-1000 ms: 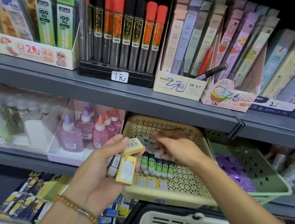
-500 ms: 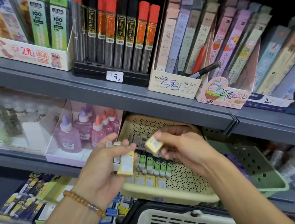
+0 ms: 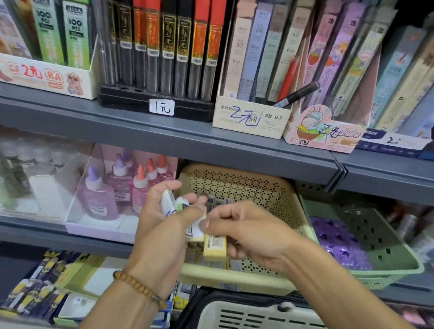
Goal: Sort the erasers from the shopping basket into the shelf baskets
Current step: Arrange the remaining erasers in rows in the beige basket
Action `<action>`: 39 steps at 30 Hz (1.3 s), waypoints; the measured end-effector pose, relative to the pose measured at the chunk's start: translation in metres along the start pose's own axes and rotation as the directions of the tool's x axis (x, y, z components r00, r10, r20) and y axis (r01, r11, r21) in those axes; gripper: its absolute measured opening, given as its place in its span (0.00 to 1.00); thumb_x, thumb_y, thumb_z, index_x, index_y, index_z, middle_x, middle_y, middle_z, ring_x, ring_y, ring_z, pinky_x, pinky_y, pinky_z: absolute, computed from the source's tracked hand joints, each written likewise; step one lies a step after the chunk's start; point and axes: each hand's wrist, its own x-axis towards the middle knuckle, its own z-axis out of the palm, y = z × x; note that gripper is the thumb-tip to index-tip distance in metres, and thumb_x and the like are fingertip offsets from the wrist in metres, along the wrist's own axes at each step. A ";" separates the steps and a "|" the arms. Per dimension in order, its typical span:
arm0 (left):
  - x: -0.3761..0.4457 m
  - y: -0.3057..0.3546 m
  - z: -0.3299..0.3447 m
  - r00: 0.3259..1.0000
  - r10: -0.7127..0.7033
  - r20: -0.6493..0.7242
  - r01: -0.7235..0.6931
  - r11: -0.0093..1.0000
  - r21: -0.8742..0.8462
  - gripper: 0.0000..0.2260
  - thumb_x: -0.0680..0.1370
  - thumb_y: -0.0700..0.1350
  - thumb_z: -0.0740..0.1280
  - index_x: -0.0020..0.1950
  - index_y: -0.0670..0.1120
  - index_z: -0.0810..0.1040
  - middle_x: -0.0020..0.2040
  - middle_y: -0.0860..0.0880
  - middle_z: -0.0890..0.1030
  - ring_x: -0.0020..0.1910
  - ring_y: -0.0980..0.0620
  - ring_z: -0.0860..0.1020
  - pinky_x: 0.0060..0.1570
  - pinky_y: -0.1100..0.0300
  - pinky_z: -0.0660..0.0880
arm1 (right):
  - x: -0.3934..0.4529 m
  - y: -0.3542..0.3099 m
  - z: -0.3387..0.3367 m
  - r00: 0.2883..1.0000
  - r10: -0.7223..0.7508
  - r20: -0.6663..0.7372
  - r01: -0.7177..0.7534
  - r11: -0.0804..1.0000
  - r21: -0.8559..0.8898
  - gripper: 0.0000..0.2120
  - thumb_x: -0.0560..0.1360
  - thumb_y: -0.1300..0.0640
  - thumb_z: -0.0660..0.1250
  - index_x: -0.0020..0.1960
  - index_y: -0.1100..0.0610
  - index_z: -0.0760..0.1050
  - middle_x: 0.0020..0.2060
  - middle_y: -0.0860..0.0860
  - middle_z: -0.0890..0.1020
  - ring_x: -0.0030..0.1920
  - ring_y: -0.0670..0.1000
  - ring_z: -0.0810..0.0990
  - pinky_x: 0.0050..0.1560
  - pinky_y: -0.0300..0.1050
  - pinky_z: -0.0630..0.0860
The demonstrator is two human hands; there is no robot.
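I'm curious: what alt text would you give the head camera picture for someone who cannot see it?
Two bare hands meet in front of a beige perforated shelf basket: the right hand pinches a yellow eraser while the left hand grips several small erasers. A green basket sits beside it, a white shopping basket below.

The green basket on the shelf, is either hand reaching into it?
No: both the left hand and right hand are in front of the beige basket, left of the green basket.

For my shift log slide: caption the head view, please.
Left hand holds several erasers while right hand pinches a yellow eraser over the beige shelf basket.
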 end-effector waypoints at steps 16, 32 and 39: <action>0.007 0.020 -0.024 0.995 -0.015 -0.099 0.016 1.000 0.004 0.14 0.74 0.34 0.68 0.54 0.50 0.74 0.34 0.49 0.76 0.26 0.55 0.73 0.21 0.64 0.68 | 0.040 0.022 0.005 0.969 0.246 -0.033 -0.235 0.864 -0.445 0.05 0.75 0.59 0.73 0.41 0.56 0.79 0.32 0.52 0.82 0.26 0.45 0.79 0.30 0.37 0.76; 0.006 0.017 -0.021 0.999 -0.054 -0.008 0.052 0.991 -0.122 0.17 0.75 0.26 0.61 0.58 0.42 0.73 0.49 0.40 0.77 0.45 0.49 0.81 0.47 0.55 0.78 | 0.011 -0.006 0.010 0.987 -0.129 -0.097 0.127 0.991 -0.029 0.12 0.72 0.48 0.74 0.45 0.57 0.77 0.38 0.56 0.85 0.36 0.51 0.83 0.34 0.41 0.77; 0.010 0.012 -0.018 0.998 -0.063 -0.016 0.059 0.977 -0.206 0.16 0.73 0.24 0.61 0.54 0.42 0.74 0.42 0.42 0.79 0.42 0.50 0.85 0.40 0.58 0.82 | 0.006 -0.013 0.017 0.982 -0.127 -0.138 0.128 0.992 0.002 0.07 0.73 0.68 0.69 0.46 0.57 0.78 0.35 0.51 0.83 0.36 0.50 0.84 0.36 0.40 0.79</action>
